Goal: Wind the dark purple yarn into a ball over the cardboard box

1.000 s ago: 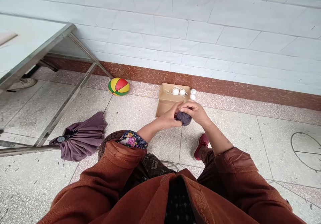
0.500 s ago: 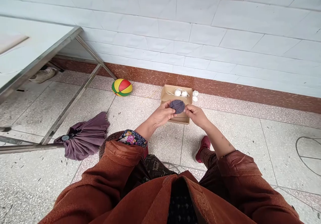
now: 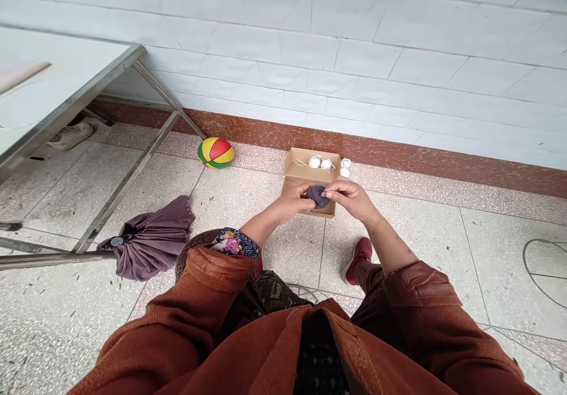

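A dark grey-purple ball of yarn [image 3: 317,196] is held in front of me, above an open cardboard box [image 3: 331,211]. My left hand [image 3: 292,202] grips it from the left, thumb and fingers closed around its side. At the ball's upper right edge, my right hand [image 3: 349,197] pinches yarn between thumb and fingertips; the strand itself is too fine to make out. Beyond my hands, small white balls of yarn [image 3: 314,161] with loose strands lie in the far part of the box. More white balls [image 3: 345,167] sit just right of the box.
A metal-framed table [image 3: 101,70] stands at the left. Near its leg lie a folded purple umbrella [image 3: 155,238] and a coloured ball [image 3: 216,153]. A tiled wall [image 3: 292,41] runs behind the box. A thin wire loop [image 3: 527,265] lies at the far right.
My right hand has moved from beside the ball up onto its upper right edge. The ball has shifted slightly right and down and turned in my left hand.
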The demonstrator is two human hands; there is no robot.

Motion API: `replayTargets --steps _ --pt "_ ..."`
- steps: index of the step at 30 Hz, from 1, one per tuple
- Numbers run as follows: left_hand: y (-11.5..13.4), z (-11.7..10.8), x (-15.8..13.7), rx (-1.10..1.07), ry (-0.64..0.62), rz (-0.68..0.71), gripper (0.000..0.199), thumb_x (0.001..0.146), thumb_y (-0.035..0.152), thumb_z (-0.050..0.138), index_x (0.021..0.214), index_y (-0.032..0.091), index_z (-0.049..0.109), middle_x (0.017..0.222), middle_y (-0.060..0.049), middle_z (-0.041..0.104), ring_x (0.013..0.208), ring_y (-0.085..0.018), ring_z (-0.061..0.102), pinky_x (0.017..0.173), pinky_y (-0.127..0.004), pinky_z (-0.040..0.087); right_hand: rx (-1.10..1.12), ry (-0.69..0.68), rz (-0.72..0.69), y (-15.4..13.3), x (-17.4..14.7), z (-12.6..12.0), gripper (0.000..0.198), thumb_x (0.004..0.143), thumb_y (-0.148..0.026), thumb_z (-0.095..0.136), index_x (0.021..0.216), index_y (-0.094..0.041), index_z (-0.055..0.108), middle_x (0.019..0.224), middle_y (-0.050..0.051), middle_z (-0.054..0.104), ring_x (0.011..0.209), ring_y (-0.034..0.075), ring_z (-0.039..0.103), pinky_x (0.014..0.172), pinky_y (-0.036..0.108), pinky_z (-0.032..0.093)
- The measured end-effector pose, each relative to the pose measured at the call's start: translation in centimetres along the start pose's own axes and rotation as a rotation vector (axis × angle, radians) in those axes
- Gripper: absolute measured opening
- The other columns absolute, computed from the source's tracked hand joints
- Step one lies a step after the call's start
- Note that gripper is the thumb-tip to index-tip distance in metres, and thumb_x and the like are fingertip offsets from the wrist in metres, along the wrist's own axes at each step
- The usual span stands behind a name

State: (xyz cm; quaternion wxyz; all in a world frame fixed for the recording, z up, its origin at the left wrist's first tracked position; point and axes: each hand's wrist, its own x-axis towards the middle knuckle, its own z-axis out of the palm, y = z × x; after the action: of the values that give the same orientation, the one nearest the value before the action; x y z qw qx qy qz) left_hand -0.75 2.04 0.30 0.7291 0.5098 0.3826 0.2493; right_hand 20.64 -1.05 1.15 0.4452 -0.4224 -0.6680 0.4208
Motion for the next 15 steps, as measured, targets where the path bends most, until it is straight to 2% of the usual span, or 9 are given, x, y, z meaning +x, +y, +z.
replayTargets --steps 5,8,11,15 --pt "0.0 1.0 -0.3 -0.234 -0.081 -0.042 0.048 0.074 0.029 0.072 0.121 0.020 0.066 0.111 -0.007 0.069 0.095 -0.018 0.066 0.076 -0.029 0.049 -0.030 0.064 0.041 0.2 0.3 0.4 0.035 0.096 -0.058 0.069 0.088 -0.026 0.079 0.086 0.003 0.070 0.083 0.019 0.065 0.083 0.036 0.053" --pt "0.0 1.3 -0.3 -0.333 -0.070 -0.039 0.051 0.077 0.031 0.071 0.127 0.023 0.063 0.113 -0.007 0.069 0.097 -0.019 0.068 0.078 -0.030 0.049 -0.031 0.076 0.075 -0.1 0.2 0.5 0.036 0.094 -0.060 0.070 0.089 -0.027 0.079 0.089 0.004 0.070 0.085 0.020 0.065 0.085 0.038 0.054" --pt "-0.1 1.1 -0.1 -0.277 -0.022 -0.062 0.058 0.075 0.026 0.069 0.133 0.025 0.062 0.111 -0.006 0.068 0.089 -0.014 0.063 0.072 -0.027 0.045 -0.034 0.045 0.072 -0.4 0.3 0.5 0.034 0.092 -0.061 0.072 0.089 -0.028 0.080 0.090 0.004 0.070 0.086 0.021 0.065 0.087 0.040 0.054" --pt "-0.2 0.9 -0.4 -0.037 -0.109 -0.051 0.073 0.072 0.021 0.068 0.144 0.026 0.058 0.114 -0.006 0.066 0.088 -0.015 0.057 0.066 -0.026 0.040 -0.045 0.044 0.031 -0.2 0.5 0.4 0.031 0.095 -0.056 0.070 0.088 -0.028 0.079 0.089 0.004 0.069 0.088 0.021 0.063 0.087 0.040 0.052"
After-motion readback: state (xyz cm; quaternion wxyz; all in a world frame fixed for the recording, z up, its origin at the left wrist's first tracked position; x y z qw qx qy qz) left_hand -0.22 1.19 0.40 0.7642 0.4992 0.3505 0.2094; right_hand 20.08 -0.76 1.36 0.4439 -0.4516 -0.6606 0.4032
